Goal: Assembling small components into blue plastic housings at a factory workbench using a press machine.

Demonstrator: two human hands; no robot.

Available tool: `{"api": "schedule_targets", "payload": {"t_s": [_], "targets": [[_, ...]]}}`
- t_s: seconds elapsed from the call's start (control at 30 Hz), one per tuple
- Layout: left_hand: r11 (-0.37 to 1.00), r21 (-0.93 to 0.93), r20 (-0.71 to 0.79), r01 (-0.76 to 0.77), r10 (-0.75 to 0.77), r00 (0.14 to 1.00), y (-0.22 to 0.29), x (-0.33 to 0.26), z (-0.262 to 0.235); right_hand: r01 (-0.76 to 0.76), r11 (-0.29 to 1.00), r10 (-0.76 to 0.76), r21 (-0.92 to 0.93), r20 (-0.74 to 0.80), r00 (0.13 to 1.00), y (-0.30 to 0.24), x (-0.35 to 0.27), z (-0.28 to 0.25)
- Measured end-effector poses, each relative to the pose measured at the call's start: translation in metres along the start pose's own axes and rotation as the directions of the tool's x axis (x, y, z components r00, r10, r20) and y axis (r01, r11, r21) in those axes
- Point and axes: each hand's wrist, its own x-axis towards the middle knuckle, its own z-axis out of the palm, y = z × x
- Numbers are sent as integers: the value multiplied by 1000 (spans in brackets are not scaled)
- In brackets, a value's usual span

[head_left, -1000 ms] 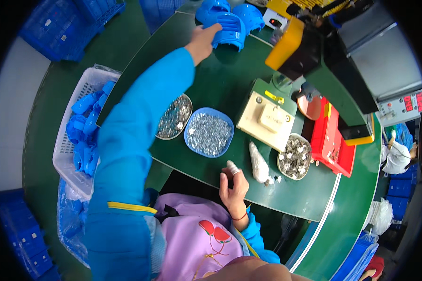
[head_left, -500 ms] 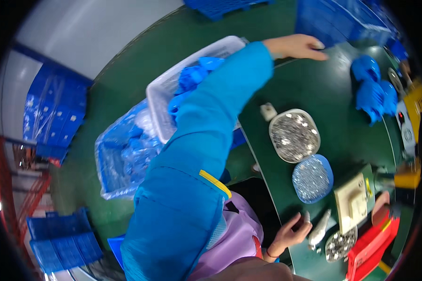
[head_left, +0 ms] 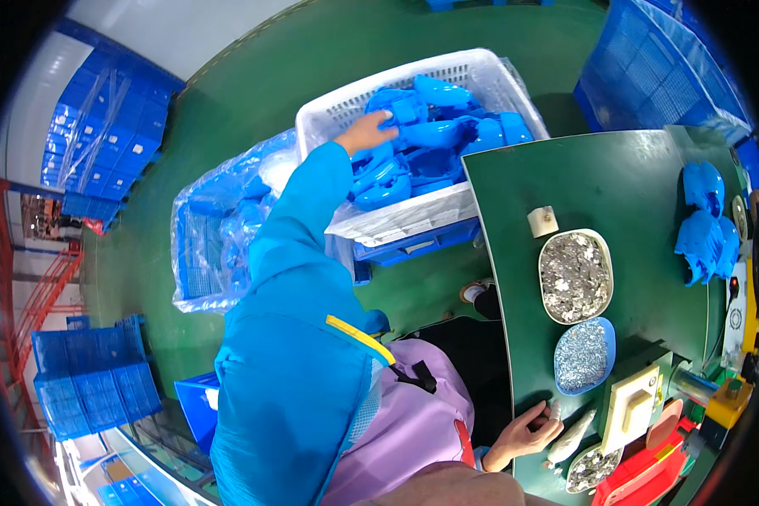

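Note:
My left hand (head_left: 368,133) reaches into the white crate (head_left: 346,105) at the upper middle. Its fingers are apart, on or just over glossy blue plastic shells (head_left: 434,135) heaped inside; nothing is plainly gripped. My right hand (head_left: 524,434) rests near the front edge of the green table (head_left: 624,181), fingers loosely bent and apart. A pale covering shows at one of its fingertips. Just right of it lies a slim white wrapped tool or tube (head_left: 572,438). A small dish of metal bits (head_left: 593,469) sits below that.
A cream tray of small metal pieces (head_left: 575,277) and a blue tray of small silvery parts (head_left: 584,356) stand on the table. A cream fixture (head_left: 630,411) and red bin (head_left: 645,476) are at lower right. More blue shells (head_left: 704,223) lie far right. A bag-lined blue crate (head_left: 202,253) stands left.
My left hand has moved from above the table's far corner leftward into the white crate. The view has shifted, bringing more of the crate into sight. My right hand stays by the white wrapped thing.

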Motion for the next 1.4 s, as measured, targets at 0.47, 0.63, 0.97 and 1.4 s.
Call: {"api": "schedule_targets", "payload": {"t_s": [0.47,0.63,0.97,1.4], "targets": [[902,421,11,97,-113,994,66,-92,49,-22,996,20,-88,-26,999,-6,5,4],[900,365,-206,239,-172,963,81,-116,63,6,996,-14,-83,-89,996,-3,3,8],[906,393,-71,156,-140,988,40,-111,47,-23,998,21,-50,-48,999,-9,7,2],[622,-782,-171,-19,-185,968,152,-156,-77,-65,991,55,116,95,994,-5,9,-15]]}}
